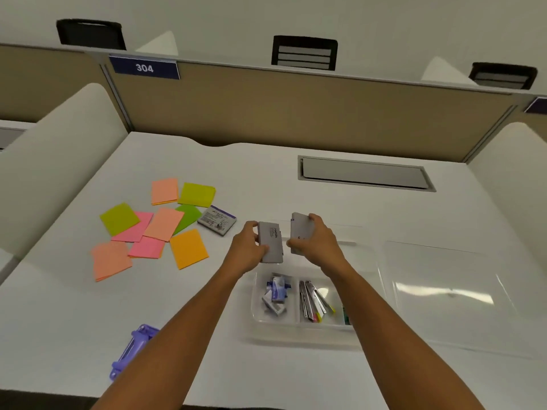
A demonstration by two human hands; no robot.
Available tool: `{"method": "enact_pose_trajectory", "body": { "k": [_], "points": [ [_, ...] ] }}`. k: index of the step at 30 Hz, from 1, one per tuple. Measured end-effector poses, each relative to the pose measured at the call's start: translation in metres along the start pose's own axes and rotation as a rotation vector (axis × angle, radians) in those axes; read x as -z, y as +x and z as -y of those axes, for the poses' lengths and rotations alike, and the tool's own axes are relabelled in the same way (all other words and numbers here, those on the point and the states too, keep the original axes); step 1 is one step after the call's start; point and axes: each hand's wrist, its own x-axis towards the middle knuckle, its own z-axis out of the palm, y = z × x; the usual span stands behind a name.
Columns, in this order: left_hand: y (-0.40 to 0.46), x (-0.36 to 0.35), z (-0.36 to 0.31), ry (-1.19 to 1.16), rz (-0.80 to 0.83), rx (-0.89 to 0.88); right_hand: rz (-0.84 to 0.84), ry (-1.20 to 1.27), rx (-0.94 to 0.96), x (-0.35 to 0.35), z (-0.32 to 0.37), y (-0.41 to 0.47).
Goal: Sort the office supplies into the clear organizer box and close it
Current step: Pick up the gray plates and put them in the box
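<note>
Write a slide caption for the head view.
Left hand and right hand each hold a flat grey box above the clear plastic organizer box.

White surface with a grey cable-tray flap, tan cubicle partition behind bearing a blue "304" sign, cream side dividers, black chair backs beyond.

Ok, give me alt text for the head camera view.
Two hands, left and right, each hold a grey box above a clear organizer on a white desk; sticky notes lie scattered left.
</note>
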Motion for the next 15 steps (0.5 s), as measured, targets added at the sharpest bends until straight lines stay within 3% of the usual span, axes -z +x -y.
{"method": "enact_pose_trajectory", "body": {
  "k": [15],
  "points": [
    [0.021, -0.037, -0.003, 0.303, 0.075, -0.049, -0.051, 0.006, -0.036, 0.015, -0.029, -0.019]
  ]
}}
